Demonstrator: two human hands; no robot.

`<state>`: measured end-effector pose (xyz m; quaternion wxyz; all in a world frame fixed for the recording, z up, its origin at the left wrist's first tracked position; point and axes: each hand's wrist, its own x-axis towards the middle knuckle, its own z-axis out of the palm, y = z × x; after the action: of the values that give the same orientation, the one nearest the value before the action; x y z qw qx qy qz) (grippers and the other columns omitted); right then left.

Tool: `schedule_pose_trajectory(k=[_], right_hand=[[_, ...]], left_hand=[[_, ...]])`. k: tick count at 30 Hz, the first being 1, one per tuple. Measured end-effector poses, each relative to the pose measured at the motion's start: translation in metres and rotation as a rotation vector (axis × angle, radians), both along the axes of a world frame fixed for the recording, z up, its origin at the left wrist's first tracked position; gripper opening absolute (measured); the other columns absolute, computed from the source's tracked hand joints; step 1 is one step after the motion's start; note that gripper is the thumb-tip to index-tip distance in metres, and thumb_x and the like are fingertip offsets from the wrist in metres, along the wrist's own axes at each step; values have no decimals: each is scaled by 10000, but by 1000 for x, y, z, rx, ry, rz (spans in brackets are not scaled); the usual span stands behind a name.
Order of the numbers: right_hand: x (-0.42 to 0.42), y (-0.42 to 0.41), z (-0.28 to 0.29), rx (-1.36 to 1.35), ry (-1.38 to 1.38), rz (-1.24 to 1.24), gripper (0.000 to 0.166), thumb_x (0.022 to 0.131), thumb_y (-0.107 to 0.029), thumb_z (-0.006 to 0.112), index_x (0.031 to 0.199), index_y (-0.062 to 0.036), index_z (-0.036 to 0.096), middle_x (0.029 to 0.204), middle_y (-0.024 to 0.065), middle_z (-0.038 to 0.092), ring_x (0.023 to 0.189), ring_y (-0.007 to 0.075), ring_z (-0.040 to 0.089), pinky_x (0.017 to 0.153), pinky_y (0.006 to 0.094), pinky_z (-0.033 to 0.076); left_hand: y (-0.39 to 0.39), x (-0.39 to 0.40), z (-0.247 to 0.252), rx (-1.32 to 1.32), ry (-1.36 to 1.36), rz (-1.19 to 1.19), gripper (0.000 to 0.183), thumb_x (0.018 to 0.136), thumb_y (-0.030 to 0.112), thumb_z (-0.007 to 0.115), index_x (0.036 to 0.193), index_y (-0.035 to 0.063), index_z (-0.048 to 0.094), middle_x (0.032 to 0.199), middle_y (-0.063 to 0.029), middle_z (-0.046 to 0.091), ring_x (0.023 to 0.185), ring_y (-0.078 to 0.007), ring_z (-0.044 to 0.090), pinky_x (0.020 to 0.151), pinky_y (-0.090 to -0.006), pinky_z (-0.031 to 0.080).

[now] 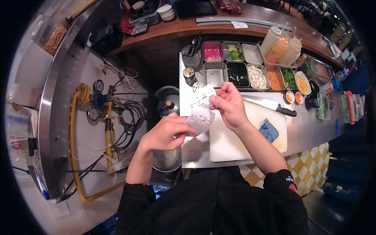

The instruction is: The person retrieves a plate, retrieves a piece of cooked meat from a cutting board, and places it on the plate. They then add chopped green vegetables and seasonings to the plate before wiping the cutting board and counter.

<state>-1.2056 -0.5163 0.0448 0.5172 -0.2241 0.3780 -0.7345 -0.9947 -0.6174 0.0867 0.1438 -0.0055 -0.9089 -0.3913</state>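
Observation:
My left hand [168, 130] grips a curled printed paper slip [201, 121] between thumb and fingers. In my right hand [229, 105] is another printed slip [202, 97], pinched just above the first one; whether the two are joined, I cannot tell. Both bear writing. Under my right forearm lies a white cutting board [226, 144] on the steel counter. A chef's knife [264, 103] with a black handle rests across the board's far edge. Beside the forearm, a crumpled blue cloth or packet [268, 131] lies on the board.
Metal containers of cut food, among them white cubes [257, 77] and chopped greens [288, 78], line the counter's back. Squeeze bottles [277, 50] stand at the back right. A utensil container [191, 58] is at the back left. Left of the counter are a gas cylinder [167, 101] and yellow pipes [73, 132].

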Motion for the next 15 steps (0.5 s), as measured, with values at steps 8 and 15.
schedule_pose_trajectory(k=[8,15], right_hand=[[-39,39,21,-235,-11,-152,355,844,61,609,1033,-113,363,1060,96,572,931,166,623,709,297,589],[-73,59,32,-276,-59,-241,363,822,97,613,992,-87,350,1006,91,548,887,164,630,729,314,588]], left_hand=[[33,-49,14,121,-64,51,484,670,-68,646,1145,24,675,1039,-155,690,844,-204,663,707,-287,513],[49,-91,26,162,-90,22,495,675,-58,666,1166,4,660,1066,-182,686,935,-240,683,777,-302,526]])
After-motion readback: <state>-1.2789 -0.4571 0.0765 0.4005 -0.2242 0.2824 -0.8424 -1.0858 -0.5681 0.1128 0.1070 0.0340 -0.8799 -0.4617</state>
